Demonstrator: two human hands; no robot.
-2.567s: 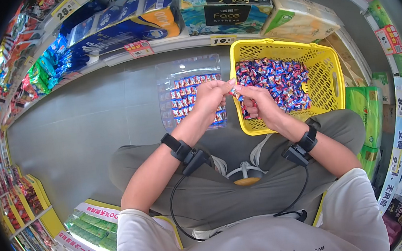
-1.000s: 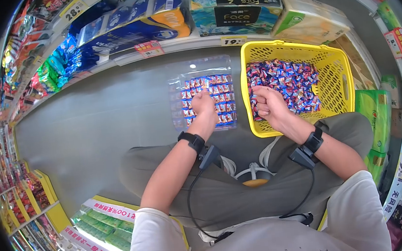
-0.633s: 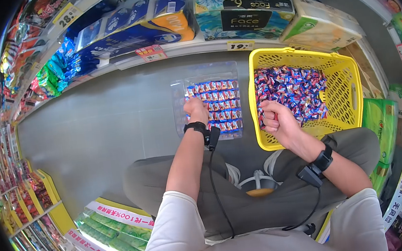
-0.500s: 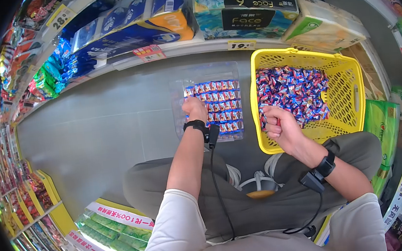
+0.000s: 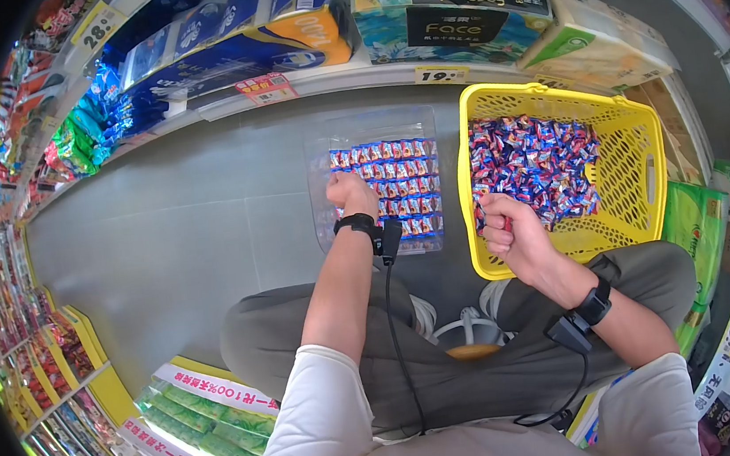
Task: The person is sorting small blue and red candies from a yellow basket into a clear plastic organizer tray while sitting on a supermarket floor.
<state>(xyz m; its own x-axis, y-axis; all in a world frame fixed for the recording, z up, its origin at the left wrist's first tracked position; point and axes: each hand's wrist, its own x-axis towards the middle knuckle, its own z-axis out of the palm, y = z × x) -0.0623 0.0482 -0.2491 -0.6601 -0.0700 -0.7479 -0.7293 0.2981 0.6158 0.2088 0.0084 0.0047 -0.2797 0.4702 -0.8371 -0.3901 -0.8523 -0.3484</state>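
Observation:
A clear plastic tray point(image 5: 363, 127) lies on the floor, holding neat rows of small wrapped candies point(image 5: 408, 169) in blue, red and white. Over the tray's left part is my left hand point(image 5: 353, 195), its fingers curled down; whatever they hold is hidden beneath them. To the right stands a yellow basket point(image 5: 623, 125) with a loose heap of the same candies point(image 5: 532, 166). My right hand point(image 5: 512, 232) is closed at the basket's near left side. Small wrapped candies show at its fingertips and in its curled palm.
Tissue packs point(image 5: 449, 14) line the low shelf behind the tray and basket. Snack shelves point(image 5: 30, 343) stand at the left. Green packs point(image 5: 694, 229) lie right of the basket. My crossed legs point(image 5: 305, 337) are close below the tray. Cables hang from both wrists.
My left hand has shifted slightly at the left ends of the candy rows, and more of the upper rows' left end shows. My right hand stays nearly still. The view has tilted a little.

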